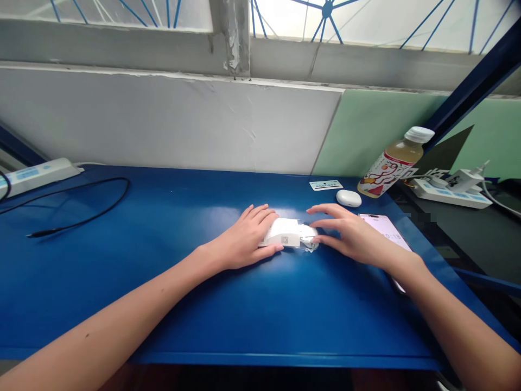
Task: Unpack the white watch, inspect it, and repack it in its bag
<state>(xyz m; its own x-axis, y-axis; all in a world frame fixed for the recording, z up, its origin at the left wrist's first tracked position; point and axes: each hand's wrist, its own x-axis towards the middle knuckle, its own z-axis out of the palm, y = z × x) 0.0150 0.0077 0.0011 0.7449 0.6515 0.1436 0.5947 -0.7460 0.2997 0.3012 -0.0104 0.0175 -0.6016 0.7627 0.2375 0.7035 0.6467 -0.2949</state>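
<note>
A small white packet (287,232) in clear wrap, with a printed code on it, lies on the blue table (163,260). My left hand (244,239) rests at its left end, fingers stretched over it and thumb against its near side. My right hand (350,233) touches its right end, where the clear wrap sticks out, with the fingers extended and slightly apart. Neither hand lifts the packet off the table.
A phone (388,228) lies under my right wrist. Behind it sit a white earbud case (349,198), a card (325,185) and a tilted drink bottle (393,163). A power strip (451,193) lies right, another power strip (36,174) and a black cable (81,212) left.
</note>
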